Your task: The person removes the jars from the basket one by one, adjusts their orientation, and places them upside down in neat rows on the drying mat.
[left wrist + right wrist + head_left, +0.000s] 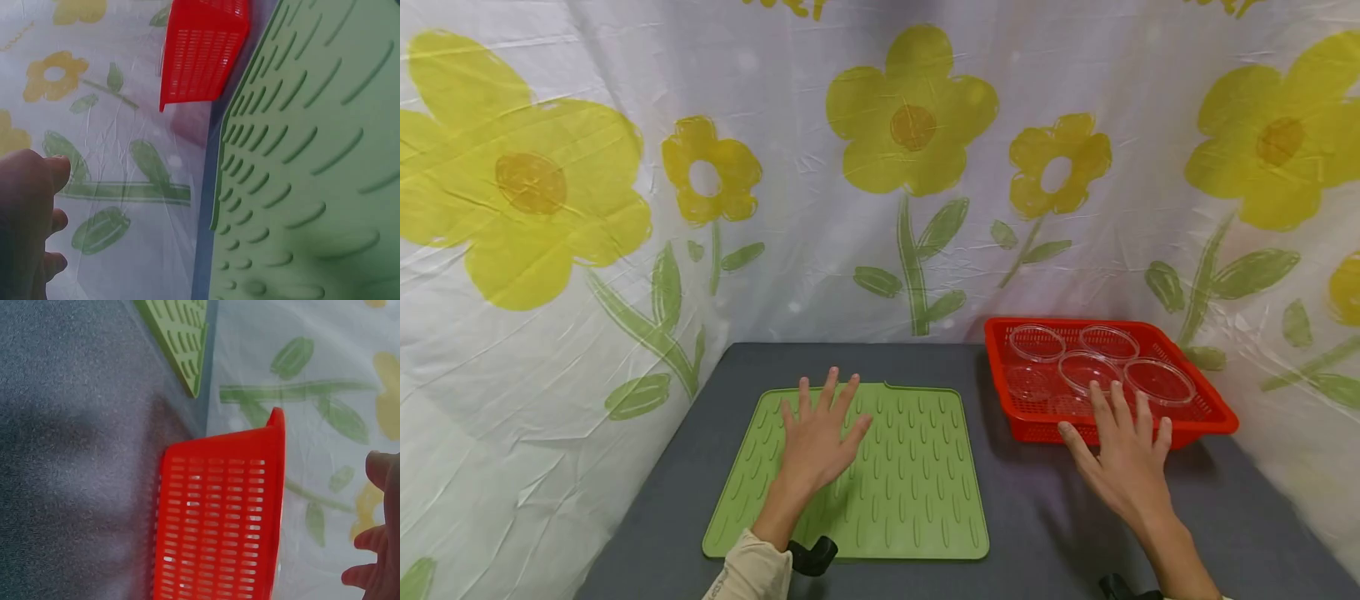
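Red basket (1037, 423) lies ahead, below right hand's (1126, 473) fingers

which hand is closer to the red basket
Right. The right hand is raised at the near side of the red basket, overlapping its front rim in the head view; the left hand is farther left, over the green mat.

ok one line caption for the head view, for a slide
Left hand over a green mat, right hand near a red basket of clear dishes, fingers spread.
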`<state>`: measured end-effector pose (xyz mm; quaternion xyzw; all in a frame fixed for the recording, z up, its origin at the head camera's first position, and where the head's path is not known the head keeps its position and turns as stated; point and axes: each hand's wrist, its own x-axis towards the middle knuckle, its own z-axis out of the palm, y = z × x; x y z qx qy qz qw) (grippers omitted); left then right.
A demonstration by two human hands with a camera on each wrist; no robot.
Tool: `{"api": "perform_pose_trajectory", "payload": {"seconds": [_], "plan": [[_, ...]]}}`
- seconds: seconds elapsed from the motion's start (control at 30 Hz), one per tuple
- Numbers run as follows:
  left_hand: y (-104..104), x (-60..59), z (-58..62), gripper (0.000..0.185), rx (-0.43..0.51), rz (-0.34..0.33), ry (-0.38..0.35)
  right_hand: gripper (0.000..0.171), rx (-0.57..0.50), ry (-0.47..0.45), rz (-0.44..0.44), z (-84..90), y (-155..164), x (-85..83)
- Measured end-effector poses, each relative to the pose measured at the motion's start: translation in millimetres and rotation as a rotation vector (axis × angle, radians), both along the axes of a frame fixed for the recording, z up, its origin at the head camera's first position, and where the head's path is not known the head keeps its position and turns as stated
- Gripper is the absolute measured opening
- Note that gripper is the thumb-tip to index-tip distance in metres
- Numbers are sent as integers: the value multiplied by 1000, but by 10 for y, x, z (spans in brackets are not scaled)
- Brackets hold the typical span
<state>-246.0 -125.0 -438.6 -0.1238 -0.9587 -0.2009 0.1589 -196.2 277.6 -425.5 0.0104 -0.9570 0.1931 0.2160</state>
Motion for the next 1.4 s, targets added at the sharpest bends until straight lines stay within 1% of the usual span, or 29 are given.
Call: {"api": "perform_pose_trajectory", "payload": {"seconds": [0.33,0.4,0.6,0.93,1.1,1.4], "plan": [[205,-26,17,64,-7,-36,-1,82,7,7,-39,-10,37,-3],[255,-23,17,64,-12,-48,-13,81,3,18,-43,-13,48,-7],[399,-31,2,62,-27,-86,-15,79,-8,51,-69,-34,101,-17],[536,-58,-10,61,23,-100,-20,77,-23,44,-89,-55,160,-31],[607,-70,-23,61,23,-114,-28,78,-20,47,-98,-73,206,-62],[779,-76,-21,59,44,-143,-4,87,-4,18,-124,-105,292,-161]]}}
